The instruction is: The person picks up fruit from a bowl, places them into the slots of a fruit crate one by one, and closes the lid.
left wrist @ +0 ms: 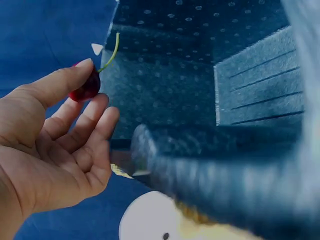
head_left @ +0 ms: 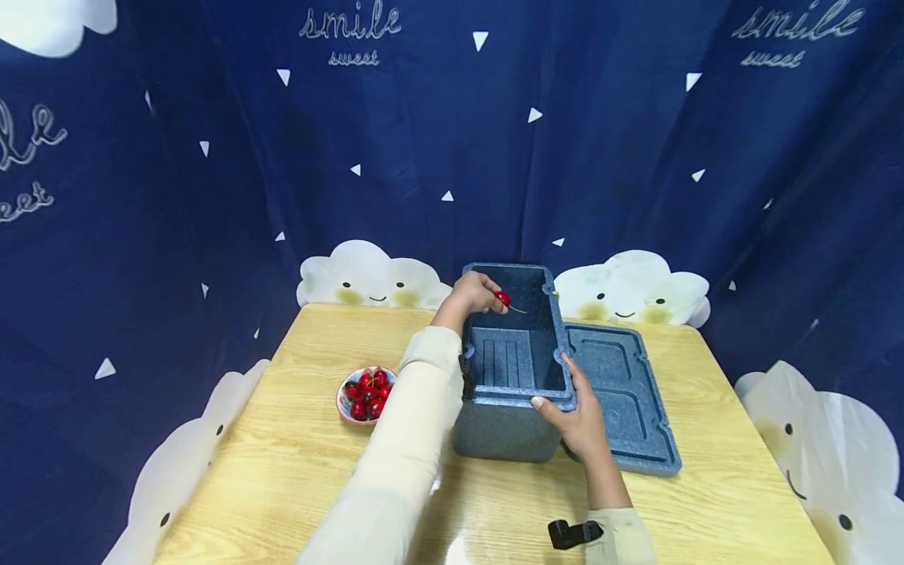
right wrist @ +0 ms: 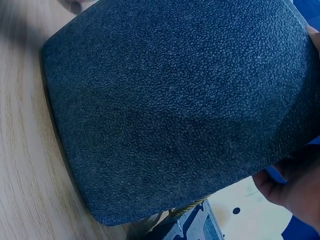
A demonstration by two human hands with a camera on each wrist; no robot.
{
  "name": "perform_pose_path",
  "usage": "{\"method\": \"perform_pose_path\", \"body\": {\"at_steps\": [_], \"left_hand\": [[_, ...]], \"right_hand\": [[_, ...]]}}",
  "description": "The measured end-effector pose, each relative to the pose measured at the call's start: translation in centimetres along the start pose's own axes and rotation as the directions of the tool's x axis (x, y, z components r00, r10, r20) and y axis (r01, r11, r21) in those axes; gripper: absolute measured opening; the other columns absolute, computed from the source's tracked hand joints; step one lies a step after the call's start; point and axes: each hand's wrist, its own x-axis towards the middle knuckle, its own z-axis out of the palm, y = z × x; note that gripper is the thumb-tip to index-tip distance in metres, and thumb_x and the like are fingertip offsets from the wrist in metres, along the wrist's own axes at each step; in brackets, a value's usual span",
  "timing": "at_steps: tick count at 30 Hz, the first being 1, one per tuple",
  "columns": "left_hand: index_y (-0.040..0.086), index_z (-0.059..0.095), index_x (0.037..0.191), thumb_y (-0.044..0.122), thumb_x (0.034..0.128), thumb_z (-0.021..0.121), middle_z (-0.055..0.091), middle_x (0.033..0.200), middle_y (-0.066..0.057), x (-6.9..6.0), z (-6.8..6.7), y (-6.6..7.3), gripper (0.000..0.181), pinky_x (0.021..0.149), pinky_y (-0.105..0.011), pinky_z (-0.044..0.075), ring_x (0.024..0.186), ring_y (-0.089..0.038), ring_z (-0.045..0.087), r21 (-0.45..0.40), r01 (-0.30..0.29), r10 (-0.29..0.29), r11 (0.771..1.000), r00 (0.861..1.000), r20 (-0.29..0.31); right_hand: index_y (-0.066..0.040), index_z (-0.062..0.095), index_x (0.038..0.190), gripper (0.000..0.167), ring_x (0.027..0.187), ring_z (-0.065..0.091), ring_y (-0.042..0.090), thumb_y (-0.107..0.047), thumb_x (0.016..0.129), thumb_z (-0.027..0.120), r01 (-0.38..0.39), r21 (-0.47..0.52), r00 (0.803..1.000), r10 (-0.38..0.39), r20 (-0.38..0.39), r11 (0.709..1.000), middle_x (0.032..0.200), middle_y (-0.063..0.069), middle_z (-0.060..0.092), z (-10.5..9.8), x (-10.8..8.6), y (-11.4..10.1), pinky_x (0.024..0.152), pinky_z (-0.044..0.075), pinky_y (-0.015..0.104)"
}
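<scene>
My left hand [head_left: 475, 294] is over the upper left part of an open blue foam box [head_left: 504, 430]. Between thumb and fingertips it pinches a red cherry [left wrist: 87, 87], whose green stem [left wrist: 116, 50] points toward the box's inside. At the near right corner, my right hand [head_left: 582, 412] grips the box rim, thumb on the near edge and fingers along the right side. The right wrist view is mostly filled by the box's textured outer wall [right wrist: 175, 110]. Several more cherries [head_left: 367, 395] lie in a small patterned bowl [head_left: 343, 408], left of the box.
The blue lid [head_left: 621, 392] lies flat on the wooden table [head_left: 734, 471], right of the box and close against it. A dark blue curtain [head_left: 424, 141] with white clouds hangs behind and around the table. My left sleeve [head_left: 410, 455] passes beside the bowl.
</scene>
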Motion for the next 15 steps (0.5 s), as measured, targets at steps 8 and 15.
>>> {"method": "perform_pose_path", "body": {"at_steps": [8,15], "left_hand": [[0.008,0.069,0.102,0.014,0.0715,0.082,0.063,0.093,-0.005,0.8,-0.3,0.6,0.034,0.061,-0.023,0.045,0.074,-0.017,0.063,0.034,0.137,-0.139,0.990,0.988,0.062],[0.007,0.067,0.106,0.014,0.0733,0.080,0.062,0.100,-0.006,0.9,-0.1,1.2,0.036,0.059,-0.022,0.044,0.092,-0.024,0.063,0.009,0.165,-0.166,0.986,0.981,0.099]], "right_hand": [[-0.019,0.035,0.144,0.084,0.124,0.037,0.037,-0.023,0.072,0.079,-0.006,0.008,1.000,0.006,0.018,1.000,0.144,0.016,0.034,0.2,0.0,-0.1,0.096,0.031,0.056],[-0.018,0.036,0.143,0.084,0.124,0.036,0.036,-0.021,0.072,0.079,-0.018,0.021,1.000,0.018,0.009,1.000,0.143,0.016,0.035,-0.2,-0.3,-0.2,0.097,0.030,0.054]]}}
